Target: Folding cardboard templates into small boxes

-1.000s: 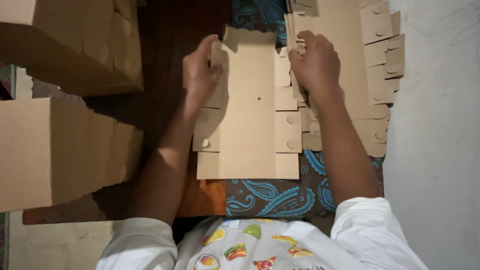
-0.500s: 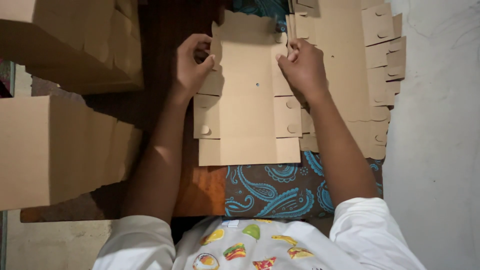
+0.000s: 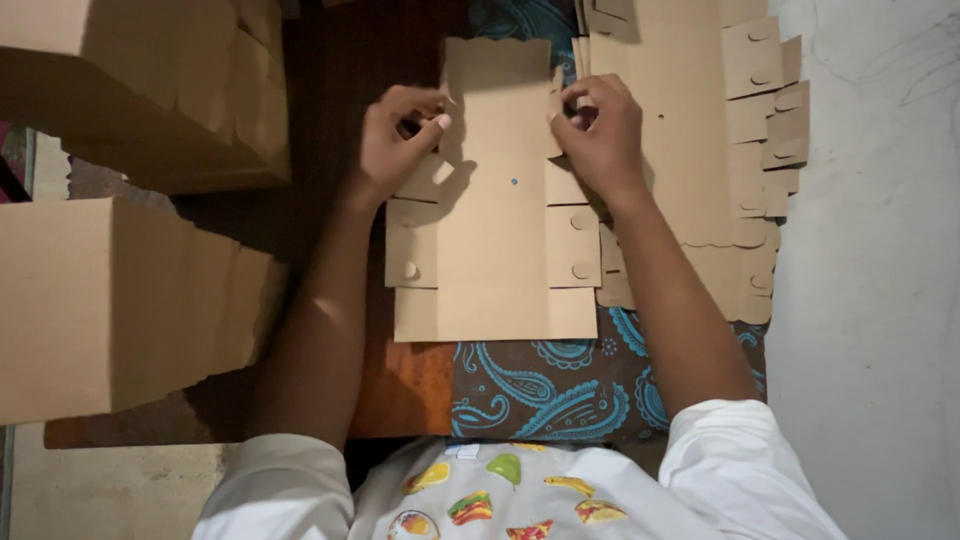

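Since half a second ago both hands have slid a little farther up the flat cardboard blank, now gripping its upper side flaps instead of sitting just below them. Left hand has its fingers curled, thumb and forefinger pinching the upper left flap; the fingertips tuck under the card, so how much they hold is hard to tell. Right hand is bunched the same way, pinching the upper right flap, tips hidden behind the knuckles. The blank lies flat on the dark wooden table, its lower part over a blue paisley cloth. It is a plain tan die-cut sheet: a long centre panel with a scalloped top edge, squarish side flaps with small round tabs, a tiny blue dot near mid-panel, matte and creased along the fold lines. Just right of the blank, touching or overlapped by it, is a stack of matching blanks, fanned out, notched edges showing, top cut off by the frame; the count cannot be told. Left of the blank, well apart, are two big brown cardboard boxes, both cropped at the frame edge, contents not visible. Right of the stack is a pale grey wall or floor surface. Below the blank are white sleeves and a food-print shirt, partly cropped.
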